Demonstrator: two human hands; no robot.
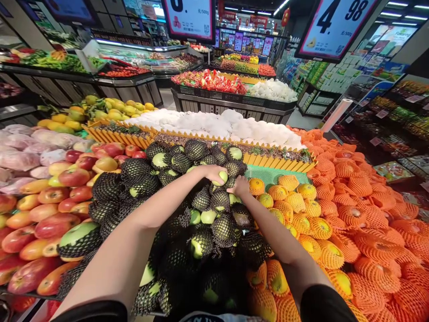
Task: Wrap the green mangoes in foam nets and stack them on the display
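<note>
Step (judged): sorting through pile by hand | left hand: fingers curled round green fruit, far-middle of black-netted fruit | right hand: just right, grip cannot tell | next move: likely needs steady hold, clearance from neighbours

A brightly lit supermarket interior. Large price screens hang overhead; the one on the right shows 4.98 in black on pale blue, edged in pink. Behind them, white strip lights line a dark ceiling, with red banners and a red lantern below. Farther back, small upright screens glow. A display stand with slatted sides occupies the middle — pale floor showing beside it. At left is a long case with a lit rim; at right, crowded shelves.
</note>
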